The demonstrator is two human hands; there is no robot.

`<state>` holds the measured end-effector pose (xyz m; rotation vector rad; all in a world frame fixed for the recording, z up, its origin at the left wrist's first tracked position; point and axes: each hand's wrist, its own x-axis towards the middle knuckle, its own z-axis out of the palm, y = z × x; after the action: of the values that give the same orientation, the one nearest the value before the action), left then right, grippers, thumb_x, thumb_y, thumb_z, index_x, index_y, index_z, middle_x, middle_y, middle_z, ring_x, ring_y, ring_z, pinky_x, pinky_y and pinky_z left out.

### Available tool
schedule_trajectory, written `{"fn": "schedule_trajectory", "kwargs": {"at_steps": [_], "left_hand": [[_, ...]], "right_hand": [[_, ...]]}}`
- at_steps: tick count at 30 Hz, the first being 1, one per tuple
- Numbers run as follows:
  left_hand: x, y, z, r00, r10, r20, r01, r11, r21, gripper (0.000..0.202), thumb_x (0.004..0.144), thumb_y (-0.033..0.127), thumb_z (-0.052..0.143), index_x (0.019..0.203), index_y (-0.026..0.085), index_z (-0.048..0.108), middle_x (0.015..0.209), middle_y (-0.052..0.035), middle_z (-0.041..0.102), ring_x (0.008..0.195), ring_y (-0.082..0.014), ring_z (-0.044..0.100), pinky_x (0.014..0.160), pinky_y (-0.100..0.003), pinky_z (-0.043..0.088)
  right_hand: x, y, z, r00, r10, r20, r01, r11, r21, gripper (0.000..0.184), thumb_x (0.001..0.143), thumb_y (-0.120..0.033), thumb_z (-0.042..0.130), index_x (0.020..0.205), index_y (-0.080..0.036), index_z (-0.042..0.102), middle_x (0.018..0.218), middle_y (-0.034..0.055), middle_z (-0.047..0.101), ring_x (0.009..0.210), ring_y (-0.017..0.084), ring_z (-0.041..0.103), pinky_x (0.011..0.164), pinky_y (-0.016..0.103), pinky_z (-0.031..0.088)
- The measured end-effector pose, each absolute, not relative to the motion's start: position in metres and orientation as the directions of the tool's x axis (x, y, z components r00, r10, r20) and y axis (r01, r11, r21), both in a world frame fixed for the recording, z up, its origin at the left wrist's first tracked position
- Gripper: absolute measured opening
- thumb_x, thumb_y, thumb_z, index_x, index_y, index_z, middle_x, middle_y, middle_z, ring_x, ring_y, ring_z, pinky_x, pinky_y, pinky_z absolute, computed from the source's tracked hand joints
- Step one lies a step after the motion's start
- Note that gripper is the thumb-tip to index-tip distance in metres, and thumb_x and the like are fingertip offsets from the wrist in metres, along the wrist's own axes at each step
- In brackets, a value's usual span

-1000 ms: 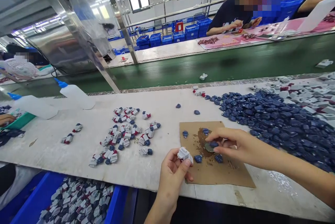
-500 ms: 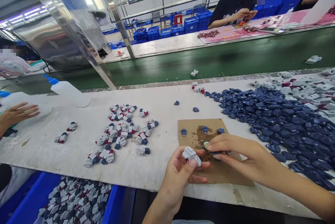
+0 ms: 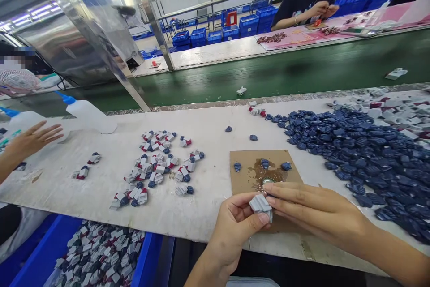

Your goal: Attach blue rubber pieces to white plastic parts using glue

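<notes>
My left hand (image 3: 237, 224) pinches a small grey-white plastic part (image 3: 260, 204) between thumb and fingers, just over the near edge of a brown cardboard sheet (image 3: 243, 179). My right hand (image 3: 312, 208) comes in from the right with fingers pressed against that same part; whether a small blue piece is under its fingertips is hidden. On the cardboard lie a few loose dark blue pieces (image 3: 264, 163) and a smear of glue (image 3: 268, 175).
A large heap of blue pieces (image 3: 352, 152) with grey-white parts (image 3: 399, 114) fills the right. Assembled pieces (image 3: 157, 168) lie mid-table; a blue bin (image 3: 101, 255) holds more. White squeeze bottles (image 3: 87, 114) and another person's hand (image 3: 32, 141) are left. A green conveyor (image 3: 268, 76) runs behind.
My right hand left the glue spot on the cardboard and drew back to meet the grey-white part in my left hand. At the left, another person's hand came into view.
</notes>
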<state>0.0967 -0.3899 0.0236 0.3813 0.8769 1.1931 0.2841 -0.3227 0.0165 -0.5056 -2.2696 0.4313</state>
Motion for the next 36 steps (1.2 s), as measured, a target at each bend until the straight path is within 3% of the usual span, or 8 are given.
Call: {"fn": "schedule_trajectory", "kwargs": {"at_steps": [6, 10, 17, 19, 22, 25, 29, 36], "left_hand": [[0.097, -0.387, 0.023, 0.052, 0.94, -0.336, -0.62, 0.295, 0.727, 0.03, 0.065, 0.024, 0.088, 0.093, 0.02, 0.08, 0.086, -0.003, 0.075, 0.075, -0.0086, 0.064, 0.07, -0.017, 0.052], [0.098, -0.387, 0.02, -0.015, 0.974, -0.226, -0.548, 0.181, 0.817, 0.027, 0.069, 0.021, 0.085, 0.095, 0.023, 0.079, 0.095, -0.0041, 0.075, 0.088, -0.0139, 0.068, 0.081, -0.021, 0.053], [0.095, -0.399, 0.024, -0.033, 0.994, -0.108, -0.256, 0.096, 0.962, 0.021, 0.08, 0.018, 0.073, 0.099, 0.024, 0.079, 0.112, -0.0107, 0.069, 0.105, -0.0243, 0.066, 0.083, -0.03, 0.058], [0.095, -0.4, 0.023, -0.033, 0.991, -0.127, -0.274, 0.113, 0.955, 0.02, 0.076, 0.019, 0.077, 0.096, 0.024, 0.079, 0.11, -0.0104, 0.069, 0.102, -0.0236, 0.066, 0.08, -0.029, 0.058], [0.097, -0.397, 0.017, -0.144, 0.965, -0.218, -0.41, 0.143, 0.901, 0.024, 0.064, 0.021, 0.086, 0.087, 0.021, 0.08, 0.094, -0.0065, 0.071, 0.083, -0.0171, 0.067, 0.069, -0.023, 0.057], [0.095, -0.393, 0.013, -0.231, 0.898, -0.374, -0.538, 0.202, 0.818, 0.032, 0.056, 0.032, 0.091, 0.083, 0.018, 0.079, 0.07, -0.002, 0.069, 0.062, -0.0105, 0.061, 0.051, -0.016, 0.05], [0.09, -0.39, 0.016, -0.263, 0.85, -0.457, -0.583, 0.237, 0.777, 0.04, 0.052, 0.041, 0.092, 0.081, 0.016, 0.08, 0.064, -0.0014, 0.069, 0.055, -0.0077, 0.058, 0.045, -0.013, 0.044], [0.088, -0.39, 0.019, -0.274, 0.831, -0.485, -0.609, 0.24, 0.756, 0.037, 0.051, 0.037, 0.092, 0.079, 0.015, 0.08, 0.081, -0.0089, 0.078, 0.075, -0.0166, 0.071, 0.058, -0.018, 0.051]], "right_hand": [[0.264, -0.327, 0.028, -0.451, 0.776, 0.441, 0.252, 0.585, -0.771, 0.016, 0.088, -0.028, 0.065, 0.094, -0.035, 0.079, 0.092, 0.0024, 0.072, 0.082, 0.015, 0.071, 0.069, 0.021, 0.06], [0.254, -0.334, 0.029, -0.307, 0.94, 0.15, 0.182, 0.213, -0.96, 0.022, 0.082, -0.042, 0.071, 0.101, -0.03, 0.077, 0.095, 0.0053, 0.073, 0.088, 0.019, 0.071, 0.072, 0.025, 0.061], [0.265, -0.337, 0.02, -0.482, 0.815, -0.322, 0.094, -0.317, -0.944, 0.038, 0.075, -0.052, 0.075, 0.097, -0.021, 0.073, 0.084, 0.0065, 0.076, 0.078, 0.023, 0.073, 0.072, 0.034, 0.063], [0.27, -0.335, 0.02, -0.484, 0.818, -0.311, 0.136, -0.281, -0.95, 0.035, 0.078, -0.053, 0.072, 0.094, -0.021, 0.071, 0.078, 0.005, 0.075, 0.071, 0.021, 0.073, 0.065, 0.031, 0.063], [0.277, -0.322, 0.017, -0.387, 0.922, -0.021, 0.327, 0.116, -0.938, 0.03, 0.083, -0.049, 0.067, 0.088, -0.02, 0.07, 0.081, 0.0067, 0.074, 0.071, 0.021, 0.071, 0.062, 0.03, 0.061], [0.282, -0.303, 0.011, -0.456, 0.84, 0.294, 0.516, 0.519, -0.681, 0.022, 0.091, -0.038, 0.056, 0.085, -0.021, 0.068, 0.082, 0.0073, 0.071, 0.071, 0.02, 0.068, 0.061, 0.031, 0.057], [0.282, -0.287, 0.007, -0.659, 0.712, 0.24, 0.547, 0.674, -0.498, 0.024, 0.095, -0.026, 0.044, 0.084, -0.021, 0.064, 0.076, 0.0065, 0.065, 0.067, 0.02, 0.064, 0.055, 0.03, 0.05], [0.272, -0.281, 0.009, -0.733, 0.663, 0.153, 0.539, 0.703, -0.463, 0.026, 0.09, -0.016, 0.044, 0.068, -0.021, 0.057, 0.068, 0.0037, 0.059, 0.055, 0.018, 0.056, 0.051, 0.029, 0.043]]}}
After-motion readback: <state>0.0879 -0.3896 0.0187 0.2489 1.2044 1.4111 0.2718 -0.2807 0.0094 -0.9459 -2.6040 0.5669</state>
